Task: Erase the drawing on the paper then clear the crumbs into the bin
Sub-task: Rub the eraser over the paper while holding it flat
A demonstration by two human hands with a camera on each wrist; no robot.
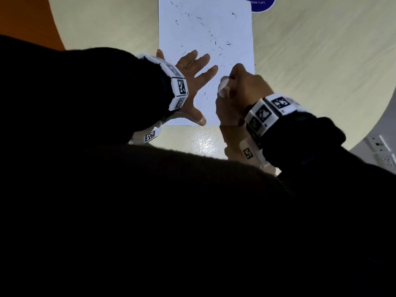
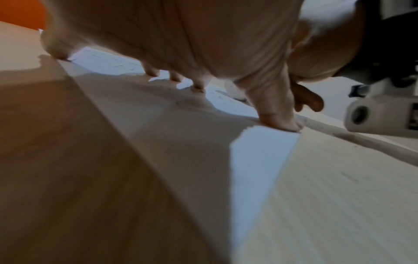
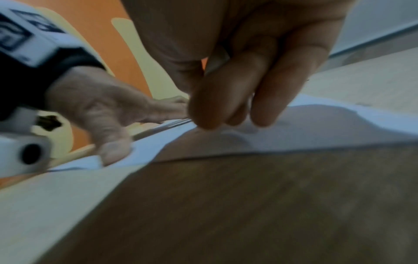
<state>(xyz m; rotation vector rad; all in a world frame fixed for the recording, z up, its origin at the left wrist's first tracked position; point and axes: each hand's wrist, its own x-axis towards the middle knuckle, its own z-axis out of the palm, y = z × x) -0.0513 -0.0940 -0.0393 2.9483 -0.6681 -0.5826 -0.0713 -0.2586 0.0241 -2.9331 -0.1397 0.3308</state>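
My left hand (image 1: 188,82) lies spread flat, pressing the paper (image 1: 205,28) to the worktop (image 1: 310,61). My right hand (image 1: 237,91), beside it on the paper, pinches what looks like a white eraser (image 1: 224,85), with dark crumbs (image 1: 214,39) scattered beyond.

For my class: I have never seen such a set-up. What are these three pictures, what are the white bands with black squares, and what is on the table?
One person wears three cameras: one on the head, one on each wrist. The patterned white bands sit on the wrists. The head view looks down on a pale table with a white paper scattered with dark eraser crumbs. The left hand lies flat with spread fingers, pinning the paper. The right hand grips a white eraser against the sheet. No bin shows.
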